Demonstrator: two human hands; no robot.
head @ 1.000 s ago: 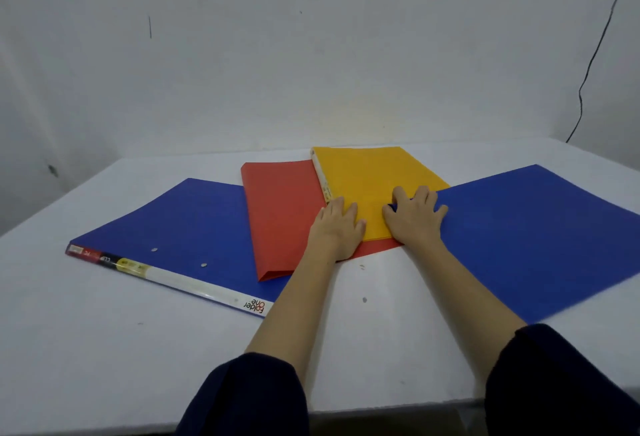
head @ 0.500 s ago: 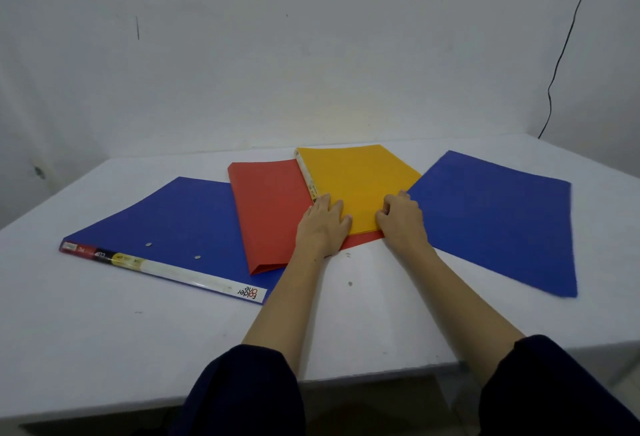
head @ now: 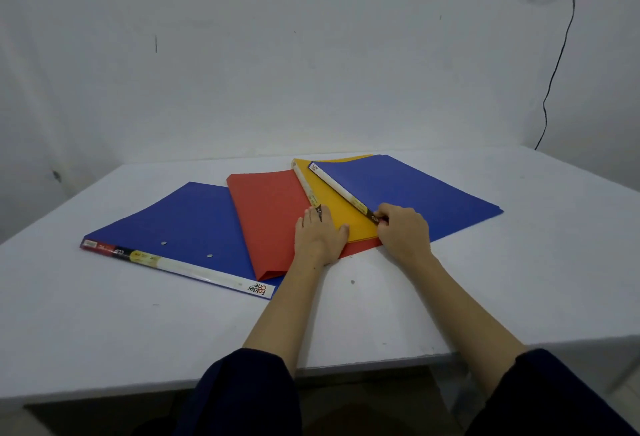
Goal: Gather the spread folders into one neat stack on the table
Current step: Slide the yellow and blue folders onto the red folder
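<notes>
Head view: right hand (head: 403, 231) seemingly pinches blue folder (head: 408, 193) spine.

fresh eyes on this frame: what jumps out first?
A fan of bright folders on the white table: the left blue folder, then the red folder, the yellow folder and the right blue folder. The left hand lies flat mid-fan; the right hand pinches the right blue folder's spine.

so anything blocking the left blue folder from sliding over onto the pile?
Nothing loose is in the path. The left blue folder lies partly under the red folder, and the left hand presses flat on the red and yellow folder, so it cannot go on top without being pulled out first.
</notes>
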